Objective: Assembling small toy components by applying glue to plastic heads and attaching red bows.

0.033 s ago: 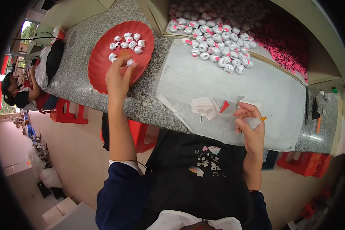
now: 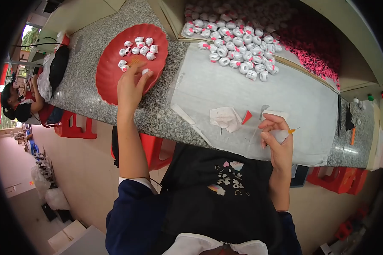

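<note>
My left hand reaches over the red scalloped dish at the left. Its thumb and fingers close around a small rounded white piece. Several similar white pieces with pink bits lie in the dish beyond my fingers. At the right, above the white sheet, my right hand is closed around a small whitish squeeze bottle. Its yellow-orange tip carries a thin needle that points right. A crumpled white cloth and a red triangular piece lie left of this hand.
Many white pieces are heaped at the back of the sheet, beside a pile of pink pieces. A shelf wall rises behind the speckled counter. An orange tool lies far right. Another person sits far left.
The view has shifted slightly. My left hand and the white piece have moved a little to the right relative to the dish. My right hand keeps its hold on the bottle.
</note>
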A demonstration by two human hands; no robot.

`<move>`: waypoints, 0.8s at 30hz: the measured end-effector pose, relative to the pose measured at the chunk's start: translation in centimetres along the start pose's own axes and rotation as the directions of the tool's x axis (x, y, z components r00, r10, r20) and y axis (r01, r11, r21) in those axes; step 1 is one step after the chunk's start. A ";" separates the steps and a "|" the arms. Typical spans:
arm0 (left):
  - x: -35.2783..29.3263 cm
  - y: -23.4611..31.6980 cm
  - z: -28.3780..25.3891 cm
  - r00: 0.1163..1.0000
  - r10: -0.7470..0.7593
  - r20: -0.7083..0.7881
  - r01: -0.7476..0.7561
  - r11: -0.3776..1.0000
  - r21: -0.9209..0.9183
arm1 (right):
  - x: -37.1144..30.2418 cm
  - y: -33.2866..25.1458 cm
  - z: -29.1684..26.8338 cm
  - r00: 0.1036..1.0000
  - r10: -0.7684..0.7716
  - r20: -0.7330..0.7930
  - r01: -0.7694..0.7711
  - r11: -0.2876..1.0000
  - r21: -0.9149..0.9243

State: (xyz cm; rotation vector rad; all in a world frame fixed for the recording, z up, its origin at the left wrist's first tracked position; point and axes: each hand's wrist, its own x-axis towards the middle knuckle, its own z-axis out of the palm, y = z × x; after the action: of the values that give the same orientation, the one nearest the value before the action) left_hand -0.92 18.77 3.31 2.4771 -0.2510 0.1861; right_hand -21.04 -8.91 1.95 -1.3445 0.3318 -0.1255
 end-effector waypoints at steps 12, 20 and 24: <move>-1.3 13.7 12.1 0.709 0.686 0.167 -0.697 0.717 0.012 | -1.3 -0.9 -0.7 0.990 -0.093 -0.106 0.093 0.996 -0.006; -4.0 12.0 11.6 0.788 0.569 0.235 -0.440 0.787 -0.431 | -2.0 -0.3 -1.7 0.972 -0.211 -0.100 0.221 0.969 0.109; -6.7 12.0 9.0 0.804 0.292 0.517 0.383 0.411 -0.828 | -1.9 -1.3 -0.7 0.974 -0.169 -0.150 0.177 0.983 0.040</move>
State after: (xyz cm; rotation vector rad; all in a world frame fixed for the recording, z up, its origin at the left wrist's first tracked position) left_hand -9.48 4.83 1.86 1.2926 -0.4053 -0.6580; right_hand -22.92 -9.30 3.43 -1.3138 0.3316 -0.3772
